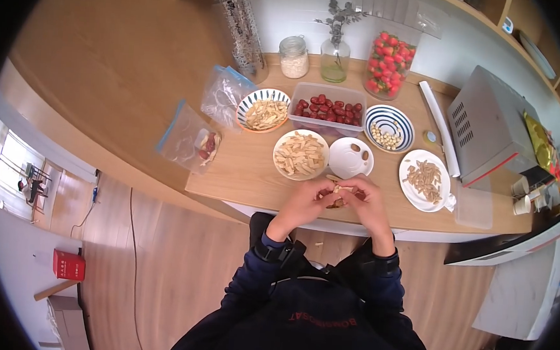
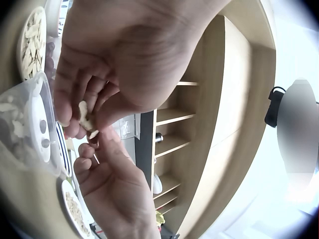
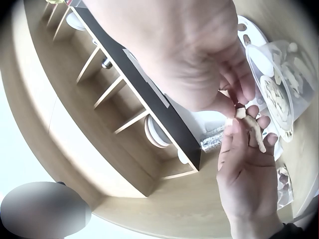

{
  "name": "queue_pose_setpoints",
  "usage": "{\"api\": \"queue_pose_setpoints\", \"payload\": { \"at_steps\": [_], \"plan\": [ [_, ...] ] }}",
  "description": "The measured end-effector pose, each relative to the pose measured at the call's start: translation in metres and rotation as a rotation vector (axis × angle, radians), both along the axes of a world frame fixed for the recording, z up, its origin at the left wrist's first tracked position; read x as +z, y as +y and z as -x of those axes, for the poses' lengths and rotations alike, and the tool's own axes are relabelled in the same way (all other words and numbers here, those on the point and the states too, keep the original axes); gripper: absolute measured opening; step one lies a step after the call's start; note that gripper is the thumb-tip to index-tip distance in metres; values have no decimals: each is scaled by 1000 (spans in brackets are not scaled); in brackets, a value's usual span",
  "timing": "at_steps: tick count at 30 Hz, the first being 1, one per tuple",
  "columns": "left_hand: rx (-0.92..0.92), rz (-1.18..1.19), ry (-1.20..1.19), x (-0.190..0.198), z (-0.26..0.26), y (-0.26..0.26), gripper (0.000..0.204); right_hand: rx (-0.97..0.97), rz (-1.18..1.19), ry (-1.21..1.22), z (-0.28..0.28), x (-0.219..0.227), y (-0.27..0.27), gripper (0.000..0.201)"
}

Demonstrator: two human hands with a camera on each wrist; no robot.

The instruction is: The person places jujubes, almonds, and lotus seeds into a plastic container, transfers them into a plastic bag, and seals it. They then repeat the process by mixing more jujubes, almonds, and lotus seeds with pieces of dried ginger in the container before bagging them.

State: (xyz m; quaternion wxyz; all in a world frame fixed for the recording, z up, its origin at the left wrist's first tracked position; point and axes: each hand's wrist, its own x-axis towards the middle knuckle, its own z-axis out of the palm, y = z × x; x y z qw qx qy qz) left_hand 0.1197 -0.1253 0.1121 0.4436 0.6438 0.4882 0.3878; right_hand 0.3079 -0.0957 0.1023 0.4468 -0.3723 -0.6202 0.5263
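Both hands meet above the counter's front edge. My left hand (image 1: 305, 204) grips pale dried root slices (image 2: 85, 117) with thumb and curled fingers; one long slice (image 3: 256, 133) lies across those fingers. My right hand (image 1: 369, 205) pinches at the same slices from the other side, fingertips right against the left thumb. Close by is a clear plastic container (image 3: 298, 74) with pale pieces showing in it, mostly hidden by the hands in the head view. Just beyond the hands stand a bowl of pale slices (image 1: 300, 155) and a small white dish (image 1: 350, 159) with a few brown pieces.
Behind are a tub of red dates (image 1: 327, 112), a striped bowl of slices (image 1: 263, 112) and a blue-ringed plate (image 1: 393, 123) with round pale pieces. A white plate (image 1: 424, 181) of thin strips lies right, near a microwave (image 1: 488, 123). A filled zip bag (image 1: 195, 144) lies left.
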Motion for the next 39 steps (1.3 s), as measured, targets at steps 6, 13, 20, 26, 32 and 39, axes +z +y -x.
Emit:
{"api": "queue_pose_setpoints", "payload": {
  "at_steps": [6,13,20,26,32,39],
  "plan": [
    [59,-7,-28,-14,-5,3,9,-172,-324,-176,8,3,-6,14],
    [122,-125,-4,-9,5,10,8,-276,-439,-165,23,16,-16,15],
    [583,-452,416,22,104,95,19,-273,-306,-232,10,3,-10,18],
    [513,-566,679,36,74,78,44,-254,-291,-341,5,-2,-9,22],
    [385,-240,477,-25,11,23,38,-9,-487,-715,16,4,-4,23],
    [466,-189,223,-27,8,8,29,144,-552,-944,27,-16,24,13]
  ]
}}
